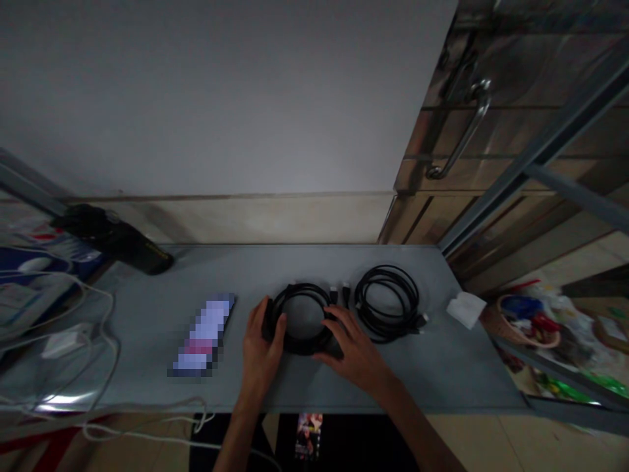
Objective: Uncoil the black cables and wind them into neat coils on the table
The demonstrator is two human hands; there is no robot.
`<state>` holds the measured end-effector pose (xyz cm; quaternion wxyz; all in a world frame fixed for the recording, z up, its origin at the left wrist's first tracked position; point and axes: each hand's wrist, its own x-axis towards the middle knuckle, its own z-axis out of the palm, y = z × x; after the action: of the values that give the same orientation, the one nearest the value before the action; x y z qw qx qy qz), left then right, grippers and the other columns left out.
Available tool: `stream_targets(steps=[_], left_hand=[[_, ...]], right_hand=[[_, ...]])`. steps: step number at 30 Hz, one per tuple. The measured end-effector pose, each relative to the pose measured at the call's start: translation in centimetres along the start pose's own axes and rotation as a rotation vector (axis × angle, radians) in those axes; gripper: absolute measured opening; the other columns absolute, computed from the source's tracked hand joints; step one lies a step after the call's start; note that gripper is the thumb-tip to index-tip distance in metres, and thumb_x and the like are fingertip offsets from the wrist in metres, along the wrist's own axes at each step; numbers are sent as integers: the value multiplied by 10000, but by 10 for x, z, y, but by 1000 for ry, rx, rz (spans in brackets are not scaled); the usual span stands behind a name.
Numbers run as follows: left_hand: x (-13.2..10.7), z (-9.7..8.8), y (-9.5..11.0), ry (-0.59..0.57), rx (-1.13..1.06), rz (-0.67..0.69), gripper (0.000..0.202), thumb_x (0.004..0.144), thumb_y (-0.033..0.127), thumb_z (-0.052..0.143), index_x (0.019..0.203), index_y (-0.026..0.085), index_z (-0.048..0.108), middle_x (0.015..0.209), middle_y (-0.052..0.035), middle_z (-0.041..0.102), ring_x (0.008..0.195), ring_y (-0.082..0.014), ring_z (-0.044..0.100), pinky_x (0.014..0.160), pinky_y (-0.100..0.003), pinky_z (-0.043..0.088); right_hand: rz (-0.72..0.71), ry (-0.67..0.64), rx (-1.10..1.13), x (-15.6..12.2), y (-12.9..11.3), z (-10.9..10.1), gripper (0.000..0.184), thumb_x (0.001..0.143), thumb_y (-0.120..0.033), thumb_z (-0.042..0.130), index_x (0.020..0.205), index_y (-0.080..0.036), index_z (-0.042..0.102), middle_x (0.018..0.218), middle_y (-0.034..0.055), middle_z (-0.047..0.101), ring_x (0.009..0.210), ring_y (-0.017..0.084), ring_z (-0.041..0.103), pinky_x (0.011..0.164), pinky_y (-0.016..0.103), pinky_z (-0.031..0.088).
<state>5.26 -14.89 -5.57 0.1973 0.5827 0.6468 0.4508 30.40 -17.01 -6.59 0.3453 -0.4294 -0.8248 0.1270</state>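
A coiled black cable point(301, 308) lies in the middle of a grey table point(432, 367). My left hand point(261, 351) grips the coil's left side with its thumb and fingers closed on the strands. My right hand point(351, 351) rests on the coil's right side, fingers curled over it. A second coiled black cable point(388, 303) lies just to the right, untouched, its plugs pointing toward the first coil.
A pixelated flat object point(204, 335) lies left of the hands. A black cylindrical item point(115, 239) sits at the back left. White cables point(93, 314) trail off the left edge. A white wad point(465, 309) lies at the right edge. A basket point(528, 321) stands on the floor.
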Motion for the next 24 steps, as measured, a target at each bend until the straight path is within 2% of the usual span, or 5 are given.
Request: stream_targets(steps=[7, 12, 16, 20, 24], left_hand=[[-1, 3, 10, -22, 63, 189, 602, 1142, 467, 586, 1702, 256, 520, 1840, -165, 416, 1712, -362, 388, 1398, -609, 348], [-10, -2, 21, -41, 154, 465, 409, 1098, 356, 701, 1501, 291, 697, 1631, -139, 659, 1566, -370, 551, 1323, -616, 435], [-20, -4, 23, -177, 224, 643, 550, 990, 475, 872, 1470, 266, 703, 1448, -144, 763, 1387, -381, 682, 1263, -606, 480], [-21, 0, 22, -243, 286, 704, 591, 930, 565, 923, 1372, 219, 737, 1241, -119, 824, 1191, -349, 757, 1208, -575, 496], [-18, 3, 20, -299, 281, 715, 615, 860, 579, 978, 1271, 174, 763, 1182, -122, 822, 1104, -339, 771, 1104, -536, 545]], right_hand=[[-28, 37, 8, 1, -1, 2, 633, 1038, -487, 868, 1540, -203, 606, 1628, 207, 571, 1555, 399, 568, 1246, 627, 579], [6, 205, -95, -8, 2, -14, 442, 1142, -465, 717, 1479, -202, 607, 1552, 202, 619, 1485, 366, 598, 1227, 604, 561], [135, 234, -277, -32, 23, -40, 549, 1136, -567, 691, 1527, -195, 591, 1545, 213, 615, 1441, 405, 596, 1181, 631, 532], [176, 184, -352, -58, 44, -56, 550, 1163, -583, 628, 1540, -187, 572, 1467, 189, 673, 1366, 389, 631, 1147, 597, 525], [194, 157, -380, -67, 50, -54, 474, 1191, -535, 585, 1534, -208, 580, 1427, 164, 703, 1325, 372, 657, 1156, 583, 503]])
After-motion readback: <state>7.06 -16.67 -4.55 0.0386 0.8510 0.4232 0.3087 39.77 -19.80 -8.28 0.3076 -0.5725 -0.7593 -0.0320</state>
